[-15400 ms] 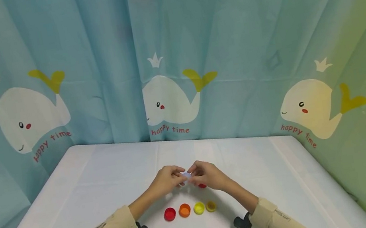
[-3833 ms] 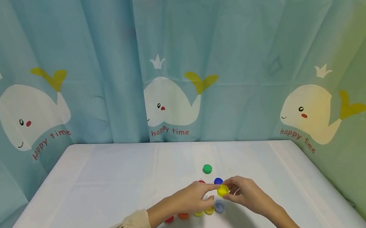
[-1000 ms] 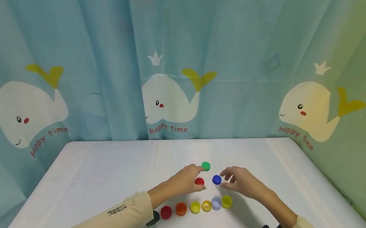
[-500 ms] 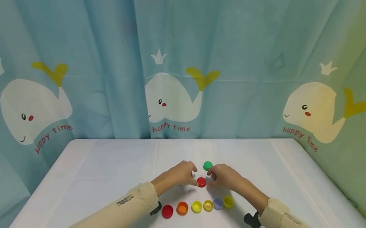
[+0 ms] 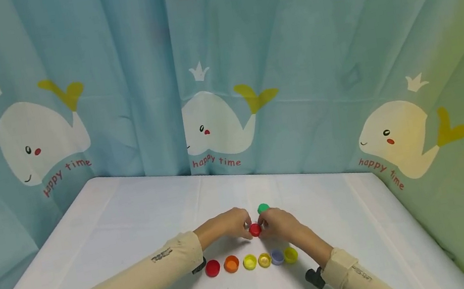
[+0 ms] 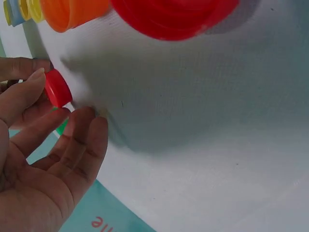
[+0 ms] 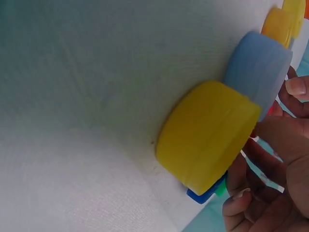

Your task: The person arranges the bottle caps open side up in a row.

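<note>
A small red bottle cap (image 5: pixel 254 230) is between the two hands over the white table. My left hand (image 5: pixel 236 221) pinches it from the left; in the left wrist view the thumb lies against the red cap (image 6: pixel 58 88), other fingers spread loosely. From the right, my right hand (image 5: pixel 278 222) has its fingertips on the same cap, with its other fingers curled in the right wrist view. Just beyond the right hand is a green cap (image 5: pixel 263 208), partly covered. A blue cap (image 7: pixel 206 193) shows behind a yellow one in the right wrist view; the right hand hides it from the head view.
Closer to the person runs a row of upturned caps: red (image 5: pixel 213 268), orange (image 5: pixel 231 264), yellow (image 5: pixel 249 262), darker yellow (image 5: pixel 264 260), pale blue (image 5: pixel 277 257) and yellow (image 5: pixel 290 255). A whale-print curtain (image 5: pixel 137 104) hangs behind the table (image 5: pixel 141 205).
A pale blue and a yellow cap have joined the row. The right hand has moved left from the blue cap to the small red cap; the left hand has drawn back from the green one.
</note>
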A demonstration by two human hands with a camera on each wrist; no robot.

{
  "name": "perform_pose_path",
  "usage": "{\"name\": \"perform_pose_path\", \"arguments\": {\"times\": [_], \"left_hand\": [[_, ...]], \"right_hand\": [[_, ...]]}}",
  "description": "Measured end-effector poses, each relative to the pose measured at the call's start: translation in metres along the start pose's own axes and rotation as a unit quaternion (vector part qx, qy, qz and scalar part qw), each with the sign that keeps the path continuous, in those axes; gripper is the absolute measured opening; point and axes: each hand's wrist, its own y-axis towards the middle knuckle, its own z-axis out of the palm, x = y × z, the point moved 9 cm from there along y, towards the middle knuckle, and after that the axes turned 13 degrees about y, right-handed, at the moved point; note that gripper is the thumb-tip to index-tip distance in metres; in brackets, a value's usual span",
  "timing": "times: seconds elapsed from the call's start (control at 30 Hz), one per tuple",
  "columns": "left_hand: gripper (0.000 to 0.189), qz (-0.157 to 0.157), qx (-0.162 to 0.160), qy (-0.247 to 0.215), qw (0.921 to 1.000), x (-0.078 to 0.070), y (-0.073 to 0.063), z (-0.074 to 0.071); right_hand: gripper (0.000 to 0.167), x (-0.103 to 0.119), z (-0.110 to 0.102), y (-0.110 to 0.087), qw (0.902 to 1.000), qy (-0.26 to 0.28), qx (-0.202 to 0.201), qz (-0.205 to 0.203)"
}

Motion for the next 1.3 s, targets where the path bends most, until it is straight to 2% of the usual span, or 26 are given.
{"name": "perform_pose_path", "arguments": {"times": [0.13, 0.37, 0.6, 0.73, 0.83, 0.97, 1.1, 1.2, 1.3], "left_hand": [[0.023, 0.009, -0.002, 0.0, 1.0, -0.001, 0.0, 0.002], [0.026, 0.014, -0.011, -0.014, 0.9997, 0.0, -0.001, 0.003], [0.024, 0.028, -0.038, -0.023, 0.9986, 0.002, -0.004, -0.002], [0.018, 0.046, -0.079, -0.036, 0.9951, 0.004, -0.002, -0.009], [0.013, 0.055, -0.121, -0.054, 0.9896, 0.007, -0.002, -0.018], [0.011, 0.05, -0.154, -0.084, 0.9833, 0.01, -0.004, -0.03], [0.015, 0.038, -0.155, -0.157, 0.9746, 0.015, -0.007, -0.034], [0.018, 0.025, -0.148, -0.228, 0.9621, 0.021, -0.011, -0.034], [0.022, 0.024, -0.161, -0.265, 0.9503, 0.025, -0.015, -0.036]], "right_hand": [[0.033, 0.001, 0.002, 0.001, 0.9999, -0.006, 0.011, -0.001], [0.025, 0.004, 0.005, -0.002, 0.9997, -0.003, 0.015, -0.017], [0.025, 0.008, 0.002, -0.002, 0.9988, 0.013, 0.006, -0.047], [0.022, 0.013, -0.003, -0.003, 0.9966, 0.042, -0.013, -0.07], [0.02, 0.017, -0.008, -0.003, 0.9939, 0.054, -0.037, -0.088], [0.022, 0.022, -0.015, -0.004, 0.9897, 0.063, -0.072, -0.106], [0.026, 0.024, -0.022, -0.006, 0.985, 0.085, -0.099, -0.112], [0.029, 0.026, -0.027, -0.007, 0.9783, 0.117, -0.116, -0.126], [0.029, 0.027, -0.031, -0.009, 0.9684, 0.16, -0.13, -0.14]]}}
